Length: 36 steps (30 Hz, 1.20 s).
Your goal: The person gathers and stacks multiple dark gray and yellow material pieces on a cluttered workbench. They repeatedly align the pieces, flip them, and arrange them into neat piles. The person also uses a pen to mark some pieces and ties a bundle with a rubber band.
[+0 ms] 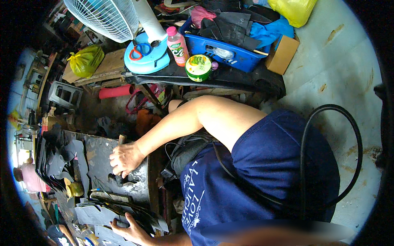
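My right hand (pixel 126 158) is closed around a hammer, its wooden handle end (pixel 122 139) sticking out above the fist. Below the fist, the hammer's dark head (pixel 123 180) rests on the black, worn bench top (pixel 97 152). Lower in the head view, my left hand (pixel 132 230) lies with thumb and fingers apart, touching a pile of cut grey and black sheet pieces (pixel 96 214). Whether a piece is pinched under its fingers is hard to see. More dark cut sheets (pixel 61 158) are heaped along the bench's left side, beside a small yellowish container (pixel 74 189).
A side table carries a fan (pixel 107 18) with scissors (pixel 140 51) on its blue base, a pink bottle (pixel 177 47), a green-and-white tub (pixel 198 67) and a blue crate (pixel 230 53) of scraps. A black hose (pixel 360 158) loops beside my body. People (pixel 35 176) are at far left.
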Tool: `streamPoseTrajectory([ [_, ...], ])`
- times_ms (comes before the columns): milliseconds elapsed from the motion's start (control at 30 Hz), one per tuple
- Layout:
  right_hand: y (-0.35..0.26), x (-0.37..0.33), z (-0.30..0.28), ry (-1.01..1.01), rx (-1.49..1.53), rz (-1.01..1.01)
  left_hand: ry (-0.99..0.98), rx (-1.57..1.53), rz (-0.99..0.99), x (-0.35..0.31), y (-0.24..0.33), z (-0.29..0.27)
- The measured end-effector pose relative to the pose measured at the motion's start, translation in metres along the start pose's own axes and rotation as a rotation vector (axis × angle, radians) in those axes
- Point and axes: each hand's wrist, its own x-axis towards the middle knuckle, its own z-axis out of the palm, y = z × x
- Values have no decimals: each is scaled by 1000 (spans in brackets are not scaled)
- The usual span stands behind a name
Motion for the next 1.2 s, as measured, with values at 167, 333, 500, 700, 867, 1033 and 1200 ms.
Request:
streamPoseTrajectory([
  [167,1,-1,1,40,12,-4,3,-42,5,-4,-3,3],
  [333,1,-1,1,18,5,-1,-8,-98,18,-4,-8,5],
  [500,1,-1,0,-27,9,12,18,-40,21,-7,-5,3],
  [700,0,-2,-1,-38,4,12,3,-22,30,-7,3,0],
  [867,0,-3,-3,-8,-2,3,44,-17,38,-9,4,3],
  [1033,0,-1,-4,-7,12,5,109,18,108,-8,1,8],
  [1200,-1,0,-5,-40,14,16,67,53,93,-8,2,4],
])
